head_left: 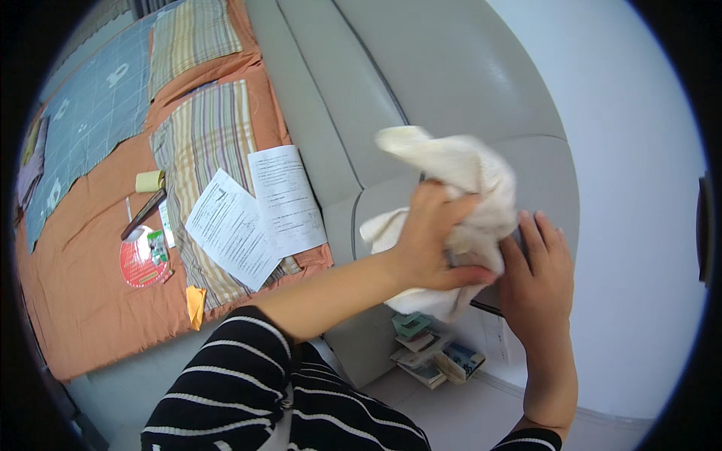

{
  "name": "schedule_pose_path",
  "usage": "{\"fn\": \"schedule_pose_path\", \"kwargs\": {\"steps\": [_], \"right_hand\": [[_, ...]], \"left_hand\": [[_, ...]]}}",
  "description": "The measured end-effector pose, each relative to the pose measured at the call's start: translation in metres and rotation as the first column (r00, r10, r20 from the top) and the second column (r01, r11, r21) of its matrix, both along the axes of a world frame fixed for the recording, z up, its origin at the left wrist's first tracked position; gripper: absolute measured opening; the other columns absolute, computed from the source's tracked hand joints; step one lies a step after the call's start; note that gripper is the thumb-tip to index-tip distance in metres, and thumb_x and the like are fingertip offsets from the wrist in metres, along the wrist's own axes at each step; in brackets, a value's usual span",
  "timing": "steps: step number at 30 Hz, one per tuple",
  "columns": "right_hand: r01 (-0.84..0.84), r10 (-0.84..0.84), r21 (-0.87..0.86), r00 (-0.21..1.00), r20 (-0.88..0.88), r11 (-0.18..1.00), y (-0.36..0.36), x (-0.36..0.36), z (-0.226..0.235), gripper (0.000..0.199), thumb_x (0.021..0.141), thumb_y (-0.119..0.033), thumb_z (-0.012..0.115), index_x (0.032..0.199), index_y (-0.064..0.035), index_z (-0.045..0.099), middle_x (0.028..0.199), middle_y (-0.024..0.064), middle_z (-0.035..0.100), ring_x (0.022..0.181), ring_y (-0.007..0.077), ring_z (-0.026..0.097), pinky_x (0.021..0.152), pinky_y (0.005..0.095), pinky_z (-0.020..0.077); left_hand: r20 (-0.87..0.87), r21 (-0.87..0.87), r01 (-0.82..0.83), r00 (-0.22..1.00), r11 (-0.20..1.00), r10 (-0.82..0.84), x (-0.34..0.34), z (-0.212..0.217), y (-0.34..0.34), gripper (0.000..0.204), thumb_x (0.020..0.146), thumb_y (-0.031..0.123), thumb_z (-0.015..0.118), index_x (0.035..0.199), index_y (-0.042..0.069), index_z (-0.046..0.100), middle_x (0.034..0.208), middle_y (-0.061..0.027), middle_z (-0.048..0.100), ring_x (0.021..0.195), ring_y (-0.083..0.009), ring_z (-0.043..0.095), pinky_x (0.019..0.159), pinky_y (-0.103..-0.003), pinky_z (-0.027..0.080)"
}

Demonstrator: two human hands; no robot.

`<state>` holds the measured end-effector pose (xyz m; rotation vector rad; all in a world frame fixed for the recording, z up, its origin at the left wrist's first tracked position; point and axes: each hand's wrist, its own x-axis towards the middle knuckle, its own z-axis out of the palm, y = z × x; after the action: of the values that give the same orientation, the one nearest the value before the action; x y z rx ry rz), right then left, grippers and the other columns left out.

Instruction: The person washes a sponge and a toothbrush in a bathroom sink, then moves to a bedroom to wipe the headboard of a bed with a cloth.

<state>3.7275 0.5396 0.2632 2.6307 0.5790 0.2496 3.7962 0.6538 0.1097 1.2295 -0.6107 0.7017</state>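
A crumpled cream-white cloth (481, 177) is bunched in my left hand (425, 252), whose thumb and fingers close around its folds. The cloth lies over the edge of the grey padded headboard (444, 68), and parts of it hang loose on either side of the hand. Beside it on the right, my right hand (535, 282) lies flat with fingers stretched out on the headboard's end. Its thumb side is close against the cloth; whether they touch I cannot tell.
Left of the headboard is a bed with an orange sheet (83, 286), striped pillows (210, 124) and printed papers (286, 199). A red round fan (139, 267) and small packets lie there. Below the headboard, books (429, 361) are stacked low. A white wall (632, 188) rises at the right.
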Motion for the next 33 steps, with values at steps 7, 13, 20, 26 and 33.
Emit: {"fn": "schedule_pose_path", "kwargs": {"steps": [7,13,20,26,33], "right_hand": [[0.035,-0.035,-0.019,0.999,-0.001,0.999,0.002,-0.005,0.000,0.032,0.081,-0.021,0.064,0.109,-0.0068,0.063,0.125,0.0159,0.054,0.118,0.0373,0.049,0.097,0.0533,0.0382],[0.032,-0.031,-0.038,0.999,0.016,0.999,0.008,-0.006,-0.003,0.031,0.084,-0.021,0.062,0.110,-0.0066,0.063,0.124,0.0165,0.055,0.118,0.0382,0.048,0.099,0.0516,0.0376],[0.055,-0.053,-0.071,0.998,0.031,0.996,0.010,-0.007,-0.006,0.030,0.085,-0.021,0.060,0.112,-0.0064,0.063,0.125,0.0162,0.055,0.120,0.0373,0.048,0.100,0.0514,0.0366],[0.088,-0.084,-0.109,0.995,0.047,0.990,0.001,-0.010,-0.012,0.029,0.089,-0.021,0.058,0.114,-0.0076,0.063,0.129,0.0138,0.055,0.124,0.0355,0.047,0.104,0.0514,0.0340],[-0.394,0.372,0.167,0.916,0.151,0.904,-0.002,-0.056,-0.034,0.041,0.085,-0.014,0.062,0.124,-0.0092,0.050,0.117,0.0241,0.055,0.111,0.0406,0.053,0.098,0.0582,0.0378]], "left_hand": [[-0.190,0.406,-0.090,0.965,0.909,0.181,-0.041,-0.132,-0.011,0.056,0.067,0.030,0.076,0.116,0.010,0.058,0.114,-0.0142,0.058,0.107,-0.0343,0.054,0.093,-0.046,0.040],[-0.987,0.099,0.061,0.130,0.993,0.091,-0.051,-0.240,0.022,0.031,0.093,0.029,0.056,0.093,0.000,0.065,0.084,-0.0136,0.067,0.074,-0.0216,0.063,0.068,-0.034,0.048],[-0.584,0.231,-0.182,0.759,0.956,0.287,0.050,-0.154,0.010,0.032,0.086,0.028,0.065,0.103,0.001,0.062,0.109,-0.0163,0.057,0.100,-0.0287,0.054,0.090,-0.032,0.041],[-0.797,0.236,-0.042,0.563,0.971,0.218,-0.023,-0.219,0.012,0.034,0.082,0.028,0.068,0.095,-0.002,0.062,0.090,-0.0171,0.064,0.078,-0.0286,0.061,0.071,-0.036,0.047],[-0.639,-0.749,-0.045,-0.211,0.661,-0.740,-0.088,-0.174,0.090,0.035,0.088,0.029,0.061,0.111,0.003,0.055,0.087,-0.0119,0.063,0.072,-0.0241,0.062,0.067,-0.036,0.052]]}}
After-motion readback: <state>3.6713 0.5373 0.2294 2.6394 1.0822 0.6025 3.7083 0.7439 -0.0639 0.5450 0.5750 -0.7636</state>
